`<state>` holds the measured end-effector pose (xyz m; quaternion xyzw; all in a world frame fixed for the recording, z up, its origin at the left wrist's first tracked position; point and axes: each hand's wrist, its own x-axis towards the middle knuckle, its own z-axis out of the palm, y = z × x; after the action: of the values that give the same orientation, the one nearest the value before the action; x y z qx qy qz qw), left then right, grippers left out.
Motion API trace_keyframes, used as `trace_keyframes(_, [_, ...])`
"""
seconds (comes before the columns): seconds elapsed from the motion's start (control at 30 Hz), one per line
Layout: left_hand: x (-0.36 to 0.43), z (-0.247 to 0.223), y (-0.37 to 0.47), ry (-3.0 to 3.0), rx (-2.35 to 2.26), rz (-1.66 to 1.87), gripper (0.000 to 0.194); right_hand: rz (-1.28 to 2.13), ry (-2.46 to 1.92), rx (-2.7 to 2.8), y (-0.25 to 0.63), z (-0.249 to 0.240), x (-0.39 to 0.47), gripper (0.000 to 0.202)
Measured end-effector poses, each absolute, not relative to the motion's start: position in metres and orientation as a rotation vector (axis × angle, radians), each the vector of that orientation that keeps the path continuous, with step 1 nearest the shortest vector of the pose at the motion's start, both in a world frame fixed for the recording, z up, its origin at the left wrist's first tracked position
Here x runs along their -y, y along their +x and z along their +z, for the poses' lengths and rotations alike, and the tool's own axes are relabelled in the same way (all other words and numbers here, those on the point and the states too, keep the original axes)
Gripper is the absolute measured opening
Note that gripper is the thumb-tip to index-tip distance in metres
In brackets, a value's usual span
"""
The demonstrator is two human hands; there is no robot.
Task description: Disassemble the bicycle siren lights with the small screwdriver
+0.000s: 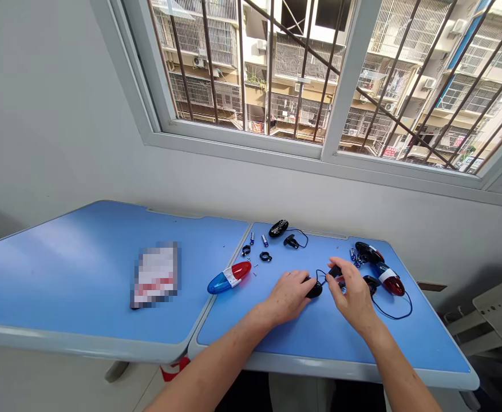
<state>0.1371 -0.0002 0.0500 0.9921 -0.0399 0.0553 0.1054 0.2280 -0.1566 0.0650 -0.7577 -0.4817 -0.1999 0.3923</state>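
Note:
My left hand is closed around a black oval housing, resting at table level. A thin black cable loops from that housing towards my right hand. Between my right fingertips is a small black part on the cable; its exact kind is too small to make out. To the left of my left hand lies a blue and red light cover with a white middle band. Just right of my right hand sits a black bracket-like part, partly hidden by it.
Behind my hands lie a black oval unit wired to a bracket, batteries and black ring clamps. At right are another light and its trailing cable. A pixelated white and red item lies left.

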Motion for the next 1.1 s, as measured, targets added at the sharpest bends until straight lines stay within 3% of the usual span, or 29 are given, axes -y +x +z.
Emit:
trace_keyframes(0.8, [0.0, 0.049, 0.137, 2.922, 0.086, 0.186, 0.028, -0.446, -1.766, 1.297, 0.225, 0.065, 0.158, 0.036])
trace_keyframes(1.1, [-0.001, 0.043, 0.14, 2.908, 0.066, 0.155, 0.044, -0.384, -1.615, 0.738, 0.228, 0.054, 0.175, 0.027])
